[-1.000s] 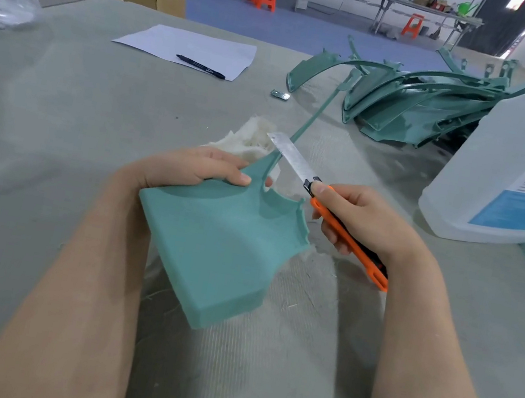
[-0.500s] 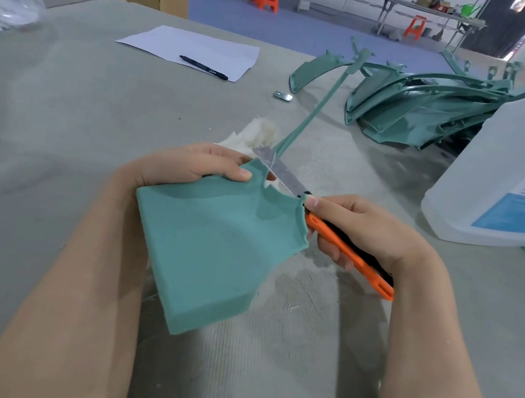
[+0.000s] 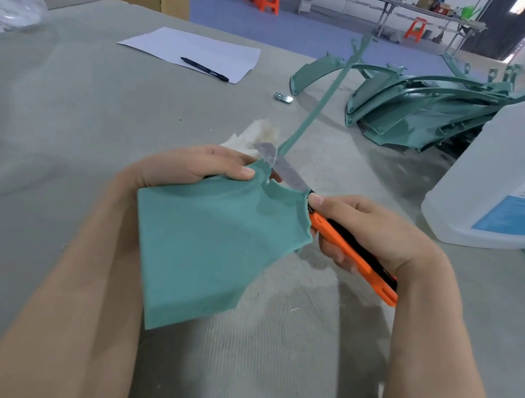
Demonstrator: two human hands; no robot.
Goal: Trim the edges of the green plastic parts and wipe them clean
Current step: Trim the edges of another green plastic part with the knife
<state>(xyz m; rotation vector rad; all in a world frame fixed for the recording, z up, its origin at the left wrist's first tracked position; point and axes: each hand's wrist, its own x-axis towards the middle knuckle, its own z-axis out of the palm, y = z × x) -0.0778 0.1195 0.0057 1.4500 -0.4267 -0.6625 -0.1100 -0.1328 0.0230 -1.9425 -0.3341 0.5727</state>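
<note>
**Blade at the root of the stem**

Your grey felt-covered table (image 3: 56,136) fills the view. On the right stands a big translucent plastic jug with a blue-and-white label (image 3: 517,165), cut off by the frame, its label only partly readable. Behind it lies a tangled heap of curved green plastic parts (image 3: 420,117); you can't count them.

Front and centre is the flat green plastic part with a long thin stem (image 3: 211,246), lifted off the table. Your left hand (image 3: 190,166) pinches its far edge, thumb on top and fingers hidden behind. Your right hand (image 3: 373,231) is wrapped round the orange-and-black utility knife (image 3: 376,280), forefinger up by the blade. The steel blade (image 3: 288,173) crosses the foot of the stem, its tip partly behind the plastic.

A crumpled white cloth (image 3: 257,137) peeks out beyond your left hand, mostly covered. Farther off sits a small shiny metal piece (image 3: 283,98), too small to identify.
</note>
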